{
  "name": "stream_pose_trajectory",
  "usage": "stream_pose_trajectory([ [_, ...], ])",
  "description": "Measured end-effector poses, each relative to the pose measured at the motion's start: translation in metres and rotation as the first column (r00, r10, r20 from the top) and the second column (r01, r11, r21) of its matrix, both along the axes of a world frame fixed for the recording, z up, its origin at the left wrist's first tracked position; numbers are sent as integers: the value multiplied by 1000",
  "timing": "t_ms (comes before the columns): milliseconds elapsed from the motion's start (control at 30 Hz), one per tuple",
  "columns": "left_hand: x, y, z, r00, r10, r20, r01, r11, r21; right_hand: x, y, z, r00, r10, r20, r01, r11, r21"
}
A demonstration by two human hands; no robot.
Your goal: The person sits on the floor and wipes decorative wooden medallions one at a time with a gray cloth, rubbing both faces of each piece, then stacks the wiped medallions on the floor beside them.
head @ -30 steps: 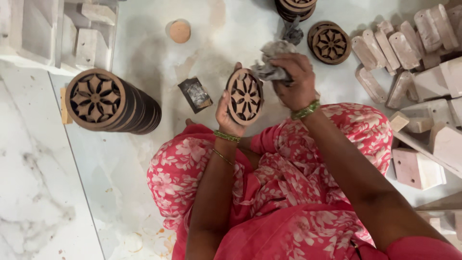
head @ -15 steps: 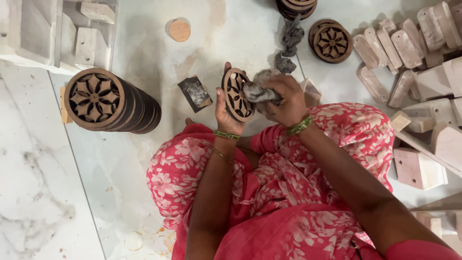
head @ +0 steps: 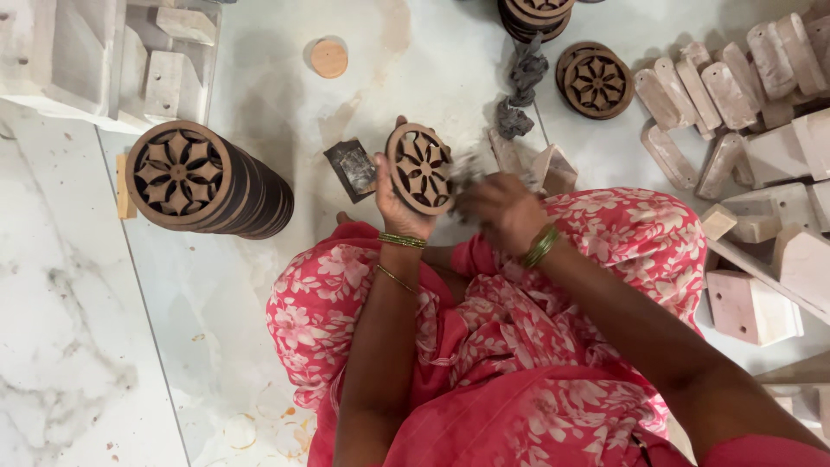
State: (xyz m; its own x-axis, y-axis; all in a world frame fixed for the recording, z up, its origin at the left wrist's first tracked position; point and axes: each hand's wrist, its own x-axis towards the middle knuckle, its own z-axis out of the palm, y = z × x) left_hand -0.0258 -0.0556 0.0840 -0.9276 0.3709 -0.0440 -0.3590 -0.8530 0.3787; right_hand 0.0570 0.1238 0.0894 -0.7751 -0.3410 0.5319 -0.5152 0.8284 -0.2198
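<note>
While left hand (head: 396, 201) grips carved wooden disc (head: 420, 169) mid-frame, right hand (head: 494, 207) is blurred, grip unclear. White marble floor (head: 69, 329), dusty; disc stack (head: 207, 180) left, pale blocks (head: 743, 130) right.

Disc stack (head: 203, 180) left of held disc (head: 419, 168)

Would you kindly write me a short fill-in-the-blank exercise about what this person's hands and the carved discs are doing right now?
1. The left hand holds up one carved wooden ____ with a flower cutout.
2. The right hand sits to the ____ of that piece in the picture.
3. The row of dark discs on the floor rests on ____, not flat.
4. The small plain round piece lies on the ____ floor.

Missing words: disc; right; edge; white
</note>
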Motion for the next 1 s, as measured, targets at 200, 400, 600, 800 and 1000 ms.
stream_pose_trajectory([
  [200, 5, -9, 11, 981, -42, 187, 31, 998, 59, 2, 34, -27, 802, -315, 508, 587, 571, -574],
  [400, 8, -28, 4, 986, -22, 163, 14, 999, 46, -5, 59, -43, 888, -59, 455, 458, 52, -887],
  [600, 12, -44, -31, 984, 77, 158, -68, 996, -61, -16, 70, -51, 811, 109, 575, 156, 907, -391],
  [800, 17, -47, -54, 975, 92, 202, -57, 983, -174, -34, 89, -42, 443, -313, 840, 260, 942, 213],
  [1000, 23, -39, -67, 984, 175, -17, -160, 856, -492, -41, 94, -23, 426, -592, 684, 619, 742, 258],
])
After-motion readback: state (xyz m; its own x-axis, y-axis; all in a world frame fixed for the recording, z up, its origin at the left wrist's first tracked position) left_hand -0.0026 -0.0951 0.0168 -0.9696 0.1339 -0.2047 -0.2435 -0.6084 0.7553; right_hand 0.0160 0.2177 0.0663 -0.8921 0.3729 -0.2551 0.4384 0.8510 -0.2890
